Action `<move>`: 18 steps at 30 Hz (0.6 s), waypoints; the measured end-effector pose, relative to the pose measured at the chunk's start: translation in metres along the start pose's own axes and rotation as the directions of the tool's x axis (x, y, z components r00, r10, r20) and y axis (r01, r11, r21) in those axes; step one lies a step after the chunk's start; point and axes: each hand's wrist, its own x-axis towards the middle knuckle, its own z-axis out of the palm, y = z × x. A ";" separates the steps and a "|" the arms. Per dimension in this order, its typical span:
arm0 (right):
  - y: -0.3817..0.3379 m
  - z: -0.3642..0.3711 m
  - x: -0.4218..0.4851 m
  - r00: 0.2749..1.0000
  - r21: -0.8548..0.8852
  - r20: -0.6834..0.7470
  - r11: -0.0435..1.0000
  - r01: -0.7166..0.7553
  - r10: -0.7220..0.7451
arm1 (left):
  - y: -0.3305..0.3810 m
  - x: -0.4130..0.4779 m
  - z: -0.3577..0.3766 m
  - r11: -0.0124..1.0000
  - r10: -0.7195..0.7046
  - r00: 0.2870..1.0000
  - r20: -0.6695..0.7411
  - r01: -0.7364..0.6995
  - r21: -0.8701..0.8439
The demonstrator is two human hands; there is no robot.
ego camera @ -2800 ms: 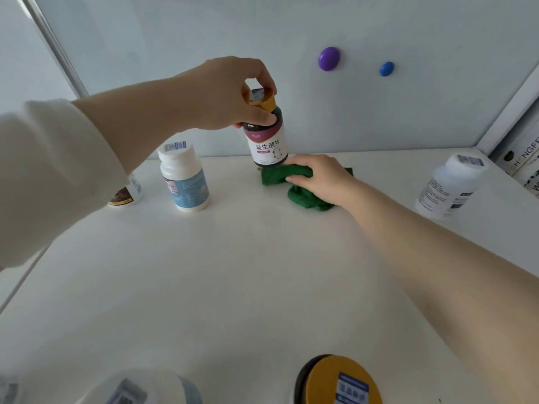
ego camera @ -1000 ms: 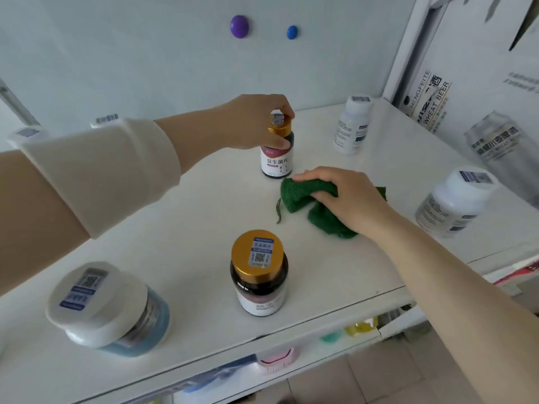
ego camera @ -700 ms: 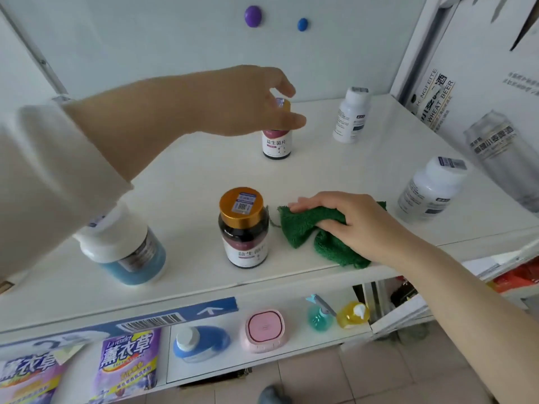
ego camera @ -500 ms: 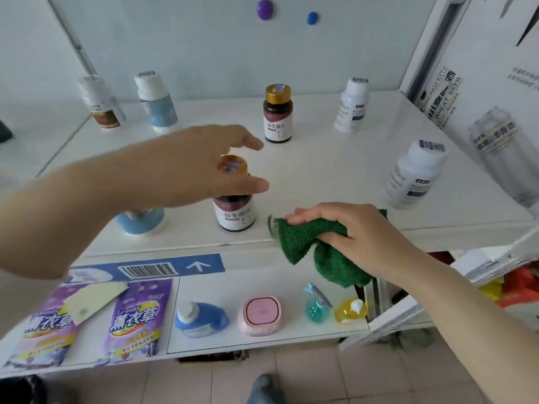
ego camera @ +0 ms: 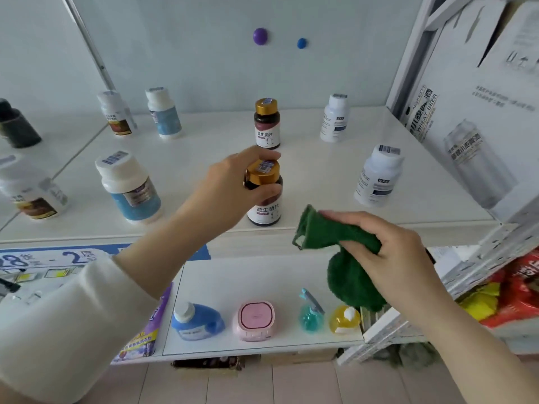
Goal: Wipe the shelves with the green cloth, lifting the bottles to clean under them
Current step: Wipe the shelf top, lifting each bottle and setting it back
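The left hand (ego camera: 230, 188) reaches in from the near left and grasps the gold cap of a dark bottle (ego camera: 264, 209), fingers curled over the far side of the cap and thumb across its near side. This bottle is upright at the near edge of the white shelf (ego camera: 315, 176); whether its base rests on the surface or is just clear of it cannot be told. The right hand (ego camera: 390, 252) is clenched round the green cloth (ego camera: 332, 234), which is bunched in the fingers just to the right of the bottle and nearer than the shelf edge, off the surface, with a fold hanging down below the palm. A second dark bottle with a gold cap (ego camera: 267, 123) stands farther back, in line with the held one. Two white bottles (ego camera: 334, 118) (ego camera: 377, 176) stand on the right, one far and one nearer. A white-capped bottle with a blue label (ego camera: 128, 185) stands on the left, well apart from the hands. On the lower shelf (ego camera: 233, 275) stand a blue jug (ego camera: 197, 322), a pink container (ego camera: 256, 319), a teal spray bottle (ego camera: 310, 312) and a yellow bottle (ego camera: 344, 319).
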 end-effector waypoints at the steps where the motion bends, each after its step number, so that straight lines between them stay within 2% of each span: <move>1: 0.003 -0.001 -0.001 0.999 -0.019 0.024 0.999 -0.029 0.029 | 0.000 0.002 0.002 1.000 0.004 1.000 -0.002 -0.004 0.001; 4: 0.010 -0.009 -0.002 0.990 0.016 -0.091 0.994 -0.111 0.112 | -0.003 0.002 0.002 0.999 0.031 0.999 0.009 -0.031 0.010; 8: 0.008 -0.020 -0.005 0.984 0.017 -0.006 0.983 -0.180 0.181 | 0.002 0.001 0.001 0.989 0.116 0.993 0.005 -0.116 0.089; 12: 0.012 -0.050 -0.005 0.926 0.191 -0.257 0.954 -0.231 0.275 | 0.033 0.008 -0.001 0.959 0.280 0.949 -0.147 -0.284 -0.007; 15: 0.022 -0.080 0.003 0.874 0.242 -0.337 0.929 -0.279 0.350 | 0.062 0.020 0.012 0.919 0.393 0.917 -0.063 -0.394 0.003; 18: 0.032 -0.105 0.021 0.836 0.233 -0.409 0.928 -0.291 0.365 | 0.085 0.038 0.032 0.881 0.473 0.881 0.003 -0.473 0.033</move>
